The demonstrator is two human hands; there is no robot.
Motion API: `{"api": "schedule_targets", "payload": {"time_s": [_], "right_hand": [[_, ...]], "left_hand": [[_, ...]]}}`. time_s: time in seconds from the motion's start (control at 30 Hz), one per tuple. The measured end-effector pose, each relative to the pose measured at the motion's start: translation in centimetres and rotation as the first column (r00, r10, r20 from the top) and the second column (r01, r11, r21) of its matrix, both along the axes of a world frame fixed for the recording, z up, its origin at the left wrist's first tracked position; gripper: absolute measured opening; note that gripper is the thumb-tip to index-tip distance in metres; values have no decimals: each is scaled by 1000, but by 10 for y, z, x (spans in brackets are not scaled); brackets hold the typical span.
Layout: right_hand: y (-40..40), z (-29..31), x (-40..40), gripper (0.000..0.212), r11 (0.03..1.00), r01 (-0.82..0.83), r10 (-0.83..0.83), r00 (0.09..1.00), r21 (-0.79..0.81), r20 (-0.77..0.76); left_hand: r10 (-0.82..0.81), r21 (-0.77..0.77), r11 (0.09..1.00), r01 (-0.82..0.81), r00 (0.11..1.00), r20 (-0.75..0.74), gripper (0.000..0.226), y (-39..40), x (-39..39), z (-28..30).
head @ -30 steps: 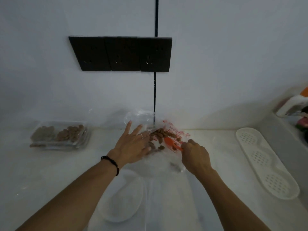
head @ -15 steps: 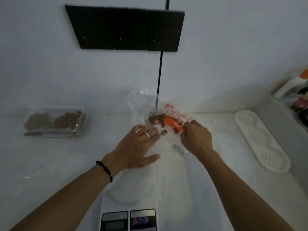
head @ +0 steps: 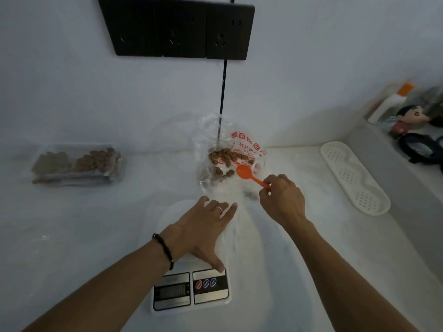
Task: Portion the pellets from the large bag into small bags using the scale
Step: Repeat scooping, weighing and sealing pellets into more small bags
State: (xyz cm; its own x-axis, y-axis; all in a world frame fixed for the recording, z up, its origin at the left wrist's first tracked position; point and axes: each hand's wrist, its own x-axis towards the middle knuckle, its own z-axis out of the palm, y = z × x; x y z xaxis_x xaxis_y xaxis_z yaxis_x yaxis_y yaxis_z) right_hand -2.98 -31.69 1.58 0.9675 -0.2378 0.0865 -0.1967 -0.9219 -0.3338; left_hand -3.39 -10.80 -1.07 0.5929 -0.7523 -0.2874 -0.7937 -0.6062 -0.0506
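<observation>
The large clear bag (head: 242, 144) with red print lies open against the wall, brown pellets (head: 225, 156) inside. My right hand (head: 282, 200) pinches the handle of an orange spoon (head: 249, 175) whose bowl is over the bag's mouth. A white digital scale (head: 191, 289) stands at the front. My left hand (head: 203, 231) lies flat with straight fingers over the scale's pan, on a thin clear small bag that is hard to make out.
Small filled bags of pellets (head: 79, 164) lie stacked at the left by the wall. A white perforated tray (head: 354, 178) sits at the right. A ledge at the far right holds a bottle (head: 390, 101) and a figurine (head: 407, 121). A black cable (head: 223, 92) hangs from the sockets.
My left hand has drawn back from the large bag onto the scale. My right hand has lifted the spoon slightly toward the bag's mouth. The view has tilted down, showing the scale.
</observation>
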Motion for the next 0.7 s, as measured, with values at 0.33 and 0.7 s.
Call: {"api": "schedule_targets", "payload": {"time_s": [0.33,0.7], "right_hand": [[15,17,-15,31,678,153,2,978,719,-210],[25,19,-3,19,573,150,227,916,806,-332]], "left_hand": [[245,-285,922,-263,965,-99,129,-5,-1,29],[292,-464,826,-319,947,-130,120,-8,9,41]]}}
